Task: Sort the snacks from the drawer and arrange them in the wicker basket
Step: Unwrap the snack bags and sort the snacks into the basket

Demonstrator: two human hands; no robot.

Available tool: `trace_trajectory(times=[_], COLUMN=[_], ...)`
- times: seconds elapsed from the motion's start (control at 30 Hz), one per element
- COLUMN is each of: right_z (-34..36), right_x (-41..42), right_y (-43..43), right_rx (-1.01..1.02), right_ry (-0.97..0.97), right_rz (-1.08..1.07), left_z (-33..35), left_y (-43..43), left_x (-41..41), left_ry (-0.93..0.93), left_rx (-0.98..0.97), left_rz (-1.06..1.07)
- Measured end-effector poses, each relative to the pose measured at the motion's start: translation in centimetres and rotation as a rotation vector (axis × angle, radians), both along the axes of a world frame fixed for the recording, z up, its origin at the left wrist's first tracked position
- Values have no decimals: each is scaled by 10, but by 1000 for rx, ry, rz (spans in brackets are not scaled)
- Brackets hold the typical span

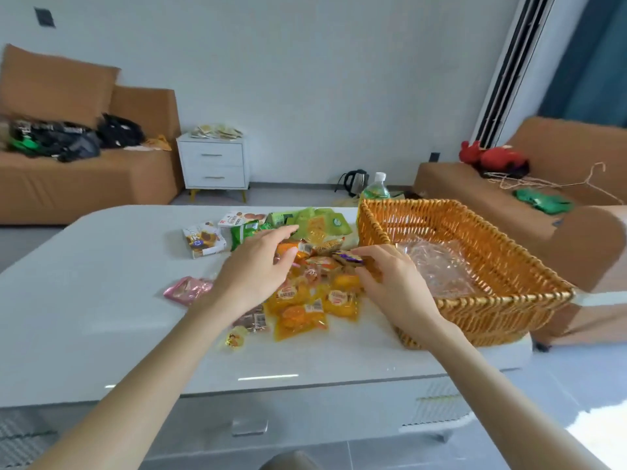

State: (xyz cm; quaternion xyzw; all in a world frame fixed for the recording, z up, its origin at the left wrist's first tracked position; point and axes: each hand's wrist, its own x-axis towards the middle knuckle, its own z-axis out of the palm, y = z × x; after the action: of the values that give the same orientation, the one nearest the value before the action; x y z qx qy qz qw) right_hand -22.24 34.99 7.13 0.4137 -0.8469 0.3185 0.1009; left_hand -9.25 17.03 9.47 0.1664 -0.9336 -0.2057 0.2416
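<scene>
White glossy surface. Nearest on it is a small yellow candy, just beside a brown barcoded packet. Beyond these, a pile of orange packets, overlapping and lying flat. A pink packet lies apart to the left.

Left hand is over the pile, fingers wide and mostly straight, holding nothing. Right hand is beside it, fingers pinching a purple-wrapped snack above the pile, just left of the wicker basket.

The basket sits at the surface's right end; crumpled clear plastic lies inside. On the pile's far side are green packets and white biscuit packs.

Past the surface: green-labelled bottle, kettle on the floor, white nightstand against the wall.
</scene>
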Motion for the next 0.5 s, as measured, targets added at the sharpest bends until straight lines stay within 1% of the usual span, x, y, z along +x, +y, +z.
trace_trajectory(times=[0.13, 0.27, 0.4, 0.5], right_z=[8, 5, 3, 1], right_x=[-44, -90, -128, -159], right_y=[48, 82, 85, 68], right_rx=[11, 176, 264, 394], right_ry=[9, -71, -131, -112], right_rz=[-116, -223, -266, -271], left_z=[14, 10, -17, -39], left_y=[36, 64, 73, 67], left_x=[-53, -116, -174, -200], left_ry=[-44, -155, -310, -391], left_rx=[-55, -100, -98, -34], left_rz=[-85, -161, -175, -167])
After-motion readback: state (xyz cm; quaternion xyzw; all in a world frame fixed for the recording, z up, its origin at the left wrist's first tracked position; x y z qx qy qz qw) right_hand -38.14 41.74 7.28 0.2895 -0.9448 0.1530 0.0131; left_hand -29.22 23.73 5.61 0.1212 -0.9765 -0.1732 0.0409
